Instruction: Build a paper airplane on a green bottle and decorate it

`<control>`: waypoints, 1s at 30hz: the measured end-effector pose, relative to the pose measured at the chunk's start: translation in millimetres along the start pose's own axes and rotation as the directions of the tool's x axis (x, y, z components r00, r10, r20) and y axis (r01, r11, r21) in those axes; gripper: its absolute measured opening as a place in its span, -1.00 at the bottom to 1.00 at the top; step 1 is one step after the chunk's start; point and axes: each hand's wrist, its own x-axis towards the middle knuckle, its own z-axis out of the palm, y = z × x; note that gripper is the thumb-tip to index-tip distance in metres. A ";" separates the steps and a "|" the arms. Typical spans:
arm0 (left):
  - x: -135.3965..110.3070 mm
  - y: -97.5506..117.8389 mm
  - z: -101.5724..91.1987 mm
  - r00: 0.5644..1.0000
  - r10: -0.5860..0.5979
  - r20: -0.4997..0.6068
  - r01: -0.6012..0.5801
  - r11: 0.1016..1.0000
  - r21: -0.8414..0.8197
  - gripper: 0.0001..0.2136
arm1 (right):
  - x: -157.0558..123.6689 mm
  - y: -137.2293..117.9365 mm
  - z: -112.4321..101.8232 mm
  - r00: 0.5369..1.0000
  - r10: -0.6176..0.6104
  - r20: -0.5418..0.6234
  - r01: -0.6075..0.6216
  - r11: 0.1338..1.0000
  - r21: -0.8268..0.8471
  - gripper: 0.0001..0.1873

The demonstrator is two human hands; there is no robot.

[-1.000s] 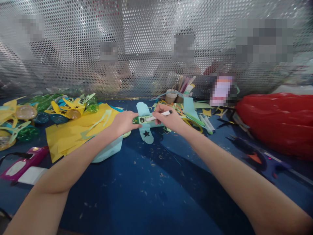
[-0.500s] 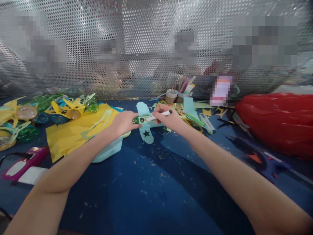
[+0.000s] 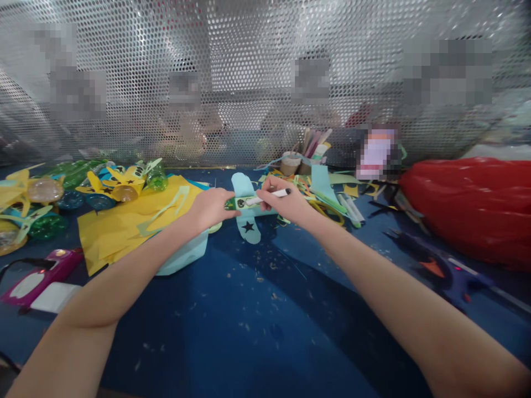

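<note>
A light blue paper plane shape [image 3: 249, 225] with rounded wings and a black star lies near the middle of the blue table, around a green plastic piece [image 3: 230, 204], perhaps a bottle part. My left hand [image 3: 214, 210] grips that green piece at its left end, thumb and fingers closed on it. In my right hand [image 3: 280, 196] is a white marker [image 3: 267, 198] with a black end, held like a pen. Its tip meets a pale patch with a black round drawing [image 3: 241, 203] on the plane's body. The right fingers partly cover the plane's right end.
Yellow paper sheets [image 3: 112, 232] and finished-looking bottle crafts [image 3: 124, 185] lie to the left, with a magenta device [image 3: 39, 276] nearer. A blue glue gun [image 3: 456, 273] and red plastic bag [image 3: 473, 210] are at right. Cups of sticks [image 3: 291, 162] stand behind, before a perforated silver sheet.
The marker tip has shifted slightly left on the pale patch, with my right hand moving along. My left hand keeps its hold in the same place.
</note>
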 end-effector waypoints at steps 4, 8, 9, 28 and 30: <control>0.3 -0.1 0.7 1.000 0.000 0.005 0.000 1.000 0.005 -0.54 | 0.5 3.2 0.3 1.000 -0.011 -0.001 0.011 1.000 -0.014 -0.80; 1.0 -1.0 2.2 1.000 -0.004 -0.003 0.004 1.000 0.011 -0.53 | 0.1 3.1 0.3 1.000 -0.021 0.007 0.021 1.000 -0.005 -0.79; 1.1 -1.0 2.1 1.000 -0.005 -0.003 0.006 1.000 0.013 -0.53 | -0.2 2.3 0.3 1.000 -0.024 0.015 0.024 1.000 -0.001 -0.79; 0.8 -1.5 2.5 1.000 0.004 -0.007 -0.004 1.000 -0.013 -0.53 | 0.7 1.7 -1.2 1.000 -0.009 -0.008 0.008 0.999 -0.039 -0.80; 0.5 -1.3 2.1 1.000 0.004 -0.007 -0.004 1.000 -0.010 -0.53 | 0.8 1.1 -1.5 1.000 -0.019 -0.011 0.019 0.999 -0.029 -0.80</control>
